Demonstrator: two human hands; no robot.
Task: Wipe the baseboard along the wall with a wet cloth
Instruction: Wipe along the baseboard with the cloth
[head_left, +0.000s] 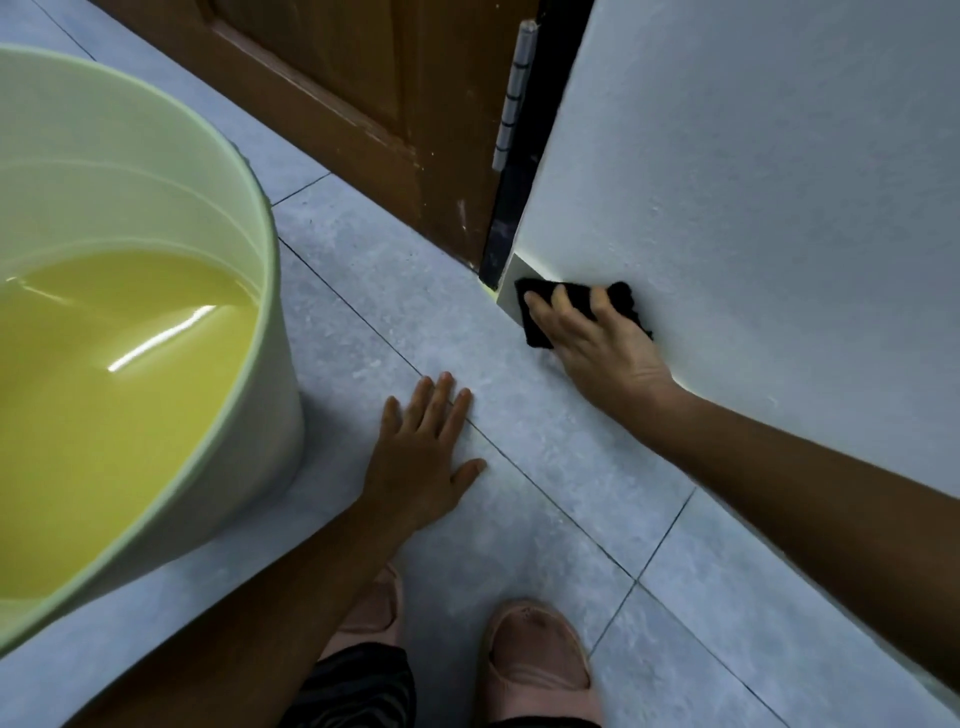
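A black cloth (621, 299) lies against the pale baseboard (511, 291) at the foot of the white wall (753, 182), close to the baseboard's end by the door frame. My right hand (592, 343) presses on the cloth with spread fingers, the arm reaching in from the right. Flat on the floor tiles, my left hand (421, 457) rests with its fingers straight and holds nothing. My right arm hides most of the baseboard further right.
A large pale green bucket (275, 312) of yellowish water stands on the floor at the left, next to my left hand. A brown wooden door (363, 104) with a metal hinge (514, 98) is behind. My two feet in pink slippers (540, 670) are below.
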